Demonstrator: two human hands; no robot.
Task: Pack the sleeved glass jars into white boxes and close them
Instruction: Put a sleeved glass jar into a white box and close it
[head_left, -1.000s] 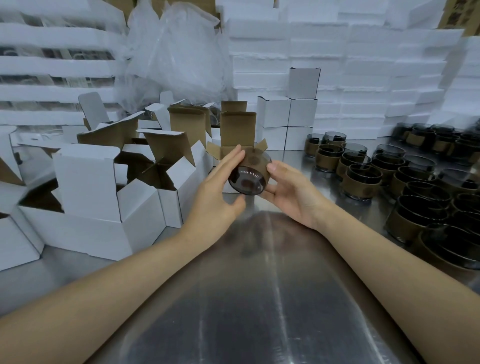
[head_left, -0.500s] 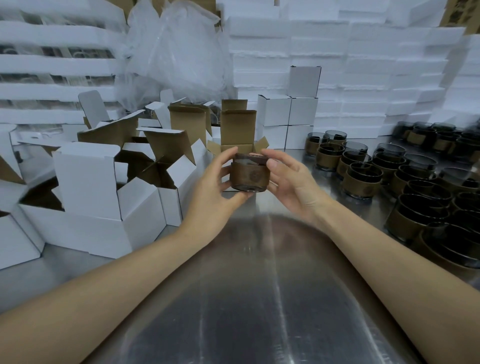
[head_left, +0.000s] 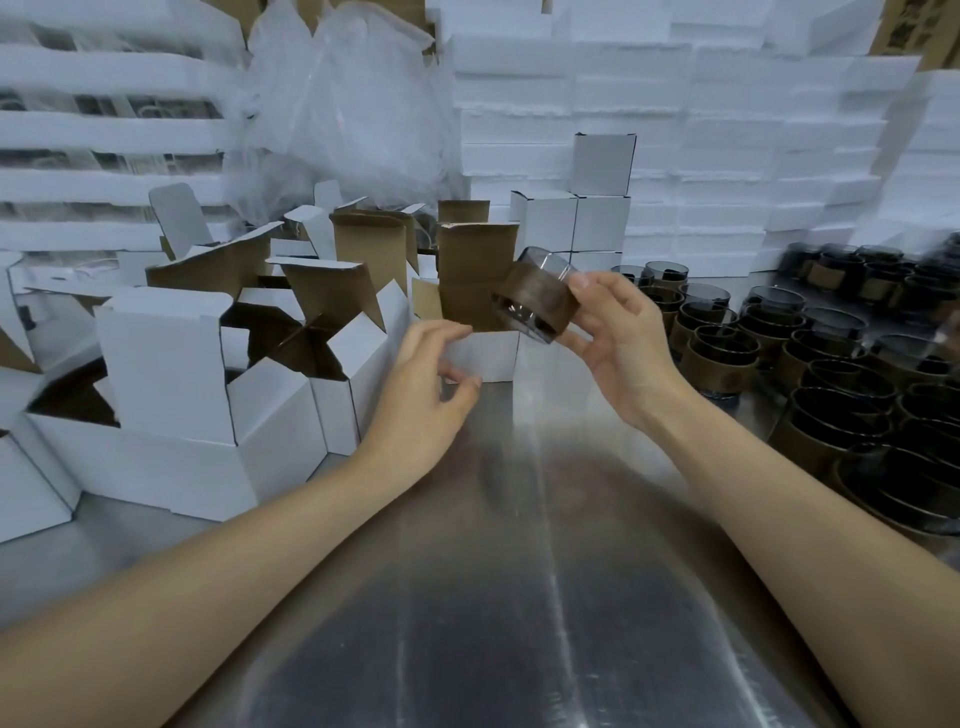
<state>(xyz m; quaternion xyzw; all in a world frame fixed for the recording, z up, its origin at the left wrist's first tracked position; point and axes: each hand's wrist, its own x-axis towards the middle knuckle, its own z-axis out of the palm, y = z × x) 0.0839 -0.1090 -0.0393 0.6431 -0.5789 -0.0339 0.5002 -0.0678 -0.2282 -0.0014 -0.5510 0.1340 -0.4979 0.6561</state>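
Far left: stacked white foam trays (head_left: 104, 130), with a heap of clear plastic bags (head_left: 343, 104) to their right. Near left on the counter (head_left: 467, 597): a cluster of open white boxes (head_left: 171, 374), brown inside, flaps up at mixed angles. Right of that cluster the left hand (head_left: 423, 387) sits at the near-left corner of the centre box (head_left: 485, 353). Its fingers (head_left: 449, 330) are loosely curved and apart, holding nothing; fingertips are at the box's top edge, thumb lower by the front face. Contact with the box: cannot tell. The centre box stands upright and open, with its brown lid flap (head_left: 475, 270) raised straight up at the far side. The sleeved jar (head_left: 535, 304) is in the air, tilted, just above the box's right edge, not in the box. It's smoky glass with a brown sleeve round the middle. The right hand (head_left: 621, 345) holds it, fingers (head_left: 587, 283) clamped on the upper side, thumb on the lower. Far centre, behind the jar: closed white boxes (head_left: 571, 223) stacked, with one more on top. Far wall: white foam sheets (head_left: 727, 130) piled high. Right side of the counter: jar rows (head_left: 831, 374), same sleeved type, upright, mouths up, packed close; the near ones are blurred.
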